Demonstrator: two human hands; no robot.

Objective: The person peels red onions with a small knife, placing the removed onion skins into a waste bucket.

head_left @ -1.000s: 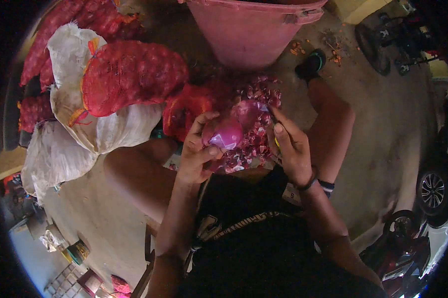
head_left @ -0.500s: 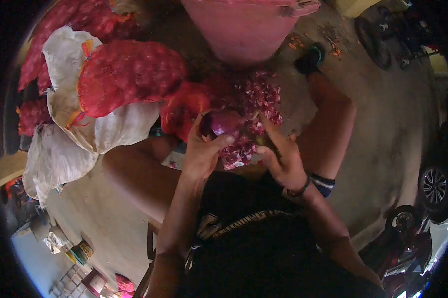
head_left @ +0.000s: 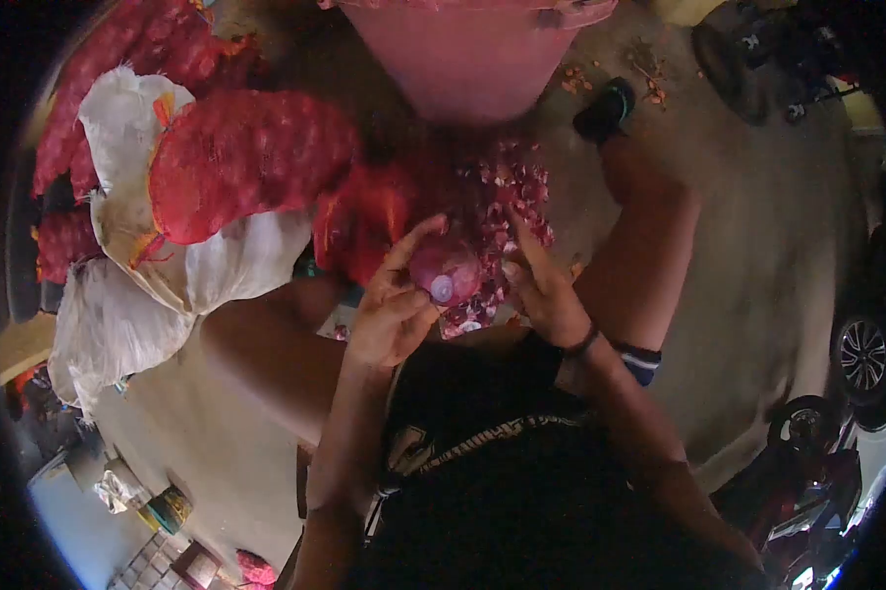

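Note:
A red onion (head_left: 453, 261) rests in my left hand (head_left: 392, 320), its pale round cut end turned towards me. My thumb lies along its lower side and a finger curves round its far side. My right hand (head_left: 551, 295) is just to the right, apart from the onion. Its index finger and thumb point forward while the other fingers curl in; whatever they hold, if anything, is hidden. Below both hands lies a spread of onion skins and purple pieces (head_left: 512, 187). Beside my left hand sits an open red net bag (head_left: 359, 221).
A large pink tub (head_left: 462, 59) stands ahead. Full red net sacks (head_left: 251, 162) and white woven sacks (head_left: 123, 320) are piled on the left. My bent legs (head_left: 639, 251) flank the skins. A wheel (head_left: 862, 354) and vehicle parts show at the right edge.
The onion has turned so its pale cut end faces me, and it sits a little lower. My right hand has drawn slightly away from it.

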